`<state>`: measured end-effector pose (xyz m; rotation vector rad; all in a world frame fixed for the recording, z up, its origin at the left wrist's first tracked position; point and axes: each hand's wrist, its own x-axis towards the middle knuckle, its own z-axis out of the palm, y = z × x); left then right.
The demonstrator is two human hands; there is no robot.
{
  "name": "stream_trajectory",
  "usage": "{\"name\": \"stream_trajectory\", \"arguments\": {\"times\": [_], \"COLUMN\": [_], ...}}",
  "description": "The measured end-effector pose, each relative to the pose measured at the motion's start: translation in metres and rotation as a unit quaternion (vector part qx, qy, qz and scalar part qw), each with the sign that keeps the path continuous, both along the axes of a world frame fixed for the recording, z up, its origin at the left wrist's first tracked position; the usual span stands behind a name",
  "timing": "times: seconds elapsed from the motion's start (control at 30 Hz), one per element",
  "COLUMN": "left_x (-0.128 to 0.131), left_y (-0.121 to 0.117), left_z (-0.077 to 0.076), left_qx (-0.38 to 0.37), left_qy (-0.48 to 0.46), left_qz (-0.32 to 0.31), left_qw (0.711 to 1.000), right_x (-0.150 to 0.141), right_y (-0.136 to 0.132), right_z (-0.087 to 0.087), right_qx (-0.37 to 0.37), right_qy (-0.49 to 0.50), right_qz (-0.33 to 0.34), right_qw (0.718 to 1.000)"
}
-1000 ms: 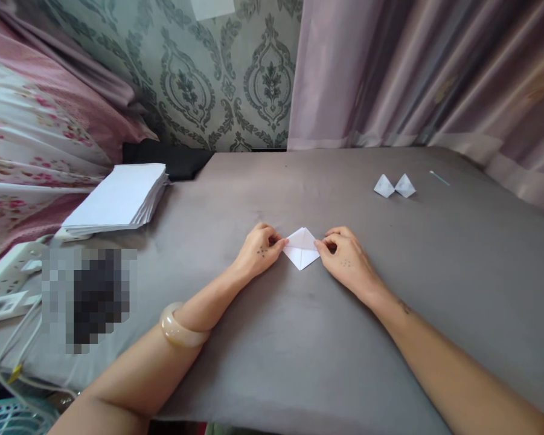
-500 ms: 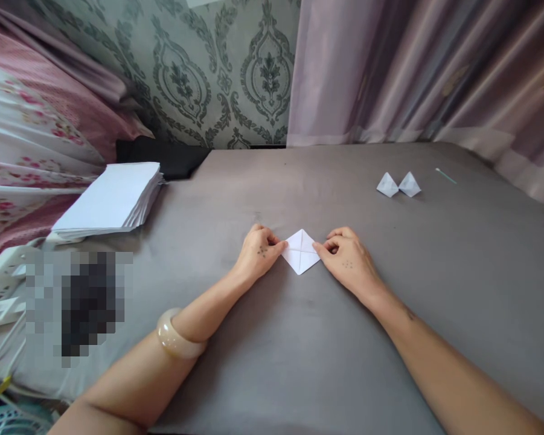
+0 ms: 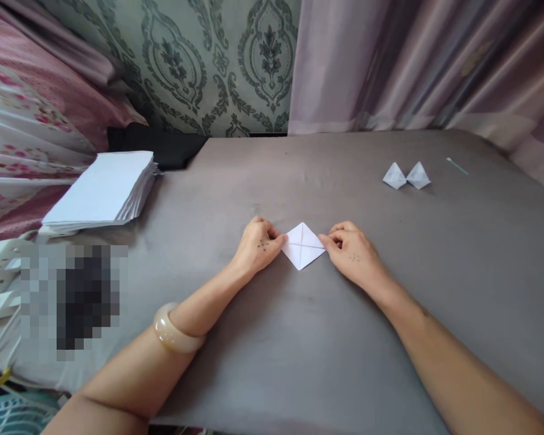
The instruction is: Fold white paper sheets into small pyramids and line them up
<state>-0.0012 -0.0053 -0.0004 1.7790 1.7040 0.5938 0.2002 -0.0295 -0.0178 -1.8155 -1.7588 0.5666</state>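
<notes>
A small folded paper square [image 3: 301, 246], white with crossing creases, lies turned like a diamond on the grey cloth between my hands. My left hand [image 3: 261, 243] pinches its left corner between thumb and fingers. At the right corner, my right hand [image 3: 351, 249] has its thumb and forefinger closed on the tip. The fingertips cover both side corners; the top and bottom corners show. Farther back on the right sits a white folded paper piece [image 3: 395, 176] with pointed sides, close beside a second folded paper piece [image 3: 419, 176].
A thick stack of white paper [image 3: 102, 187] lies at the left, in front of a black cloth [image 3: 158, 145]. White power strips [image 3: 0, 266] with cables are at the left edge, near a pixelated dark patch. A thin green stick [image 3: 457, 166] lies at the back right.
My right hand has shifted slightly right, to the very tip of the paper's right corner. My left hand keeps its pinch. The camera view has tilted down a little.
</notes>
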Motion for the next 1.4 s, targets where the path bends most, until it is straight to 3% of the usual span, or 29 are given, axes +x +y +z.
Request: {"name": "stream_trajectory", "arguments": {"times": [0.23,0.67,0.73,0.83,0.97,1.2,1.3,1.4], "left_x": [0.0,-0.001,-0.001,0.0,-0.002,-0.027,-0.032,-0.029], "left_y": [-0.001,0.001,0.0,0.0,0.004,0.011,0.008,0.005], "left_z": [0.003,0.001,0.001,0.0,-0.002,-0.006,-0.009,-0.009], "left_qx": [-0.005,0.004,0.001,0.005,0.02,-0.096,-0.063,-0.03], "left_qy": [0.01,0.018,0.017,0.013,0.004,-0.131,-0.144,-0.12], "left_qz": [-0.003,-0.005,-0.007,-0.008,-0.014,-0.005,-0.059,-0.067], "left_qw": [1.0,1.0,1.0,1.0,1.0,0.987,0.986,0.99], "right_x": [0.01,-0.001,-0.004,-0.011,-0.017,-0.016,-0.017,-0.018], "right_y": [-0.004,-0.006,-0.009,-0.016,-0.02,-0.017,-0.017,-0.017], "right_z": [0.011,-0.003,-0.003,-0.001,-0.002,-0.005,-0.005,-0.005], "right_qx": [-0.045,0.009,0.051,0.132,0.123,0.121,0.126,0.128], "right_qy": [0.06,0.008,-0.014,-0.101,-0.224,-0.289,-0.279,-0.276], "right_qz": [0.027,0.001,0.016,0.107,0.208,0.205,0.195,0.19], "right_qw": [0.997,1.0,0.998,0.98,0.944,0.927,0.932,0.933]}}
